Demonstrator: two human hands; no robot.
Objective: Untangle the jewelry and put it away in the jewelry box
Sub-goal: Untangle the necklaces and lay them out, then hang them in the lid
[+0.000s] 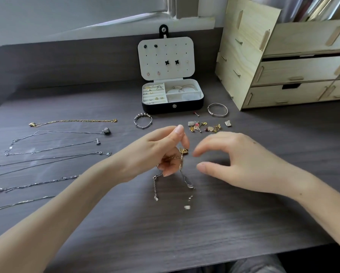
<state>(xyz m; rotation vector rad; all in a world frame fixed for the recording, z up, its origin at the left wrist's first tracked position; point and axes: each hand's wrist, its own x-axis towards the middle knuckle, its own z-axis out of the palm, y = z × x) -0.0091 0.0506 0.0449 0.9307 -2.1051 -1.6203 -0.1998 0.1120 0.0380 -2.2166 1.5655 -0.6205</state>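
My left hand (161, 152) is raised over the middle of the dark desk and pinches a tangle of thin chains (180, 164), gold and silver, whose ends hang down to the desk. My right hand (238, 160) hovers just to the right of the tangle, fingers loosely curved and holding nothing. The black jewelry box (172, 106) stands open at the back, with rings and bangles in its white compartments and earrings on its lid. Several necklaces (53, 152) lie stretched out in rows on the left.
A beaded bracelet (143, 120) and a silver bangle (217, 109) lie in front of the box. A heap of small charms and earrings (204, 127) sits behind my right hand. A wooden drawer organiser (283, 75) fills the back right.
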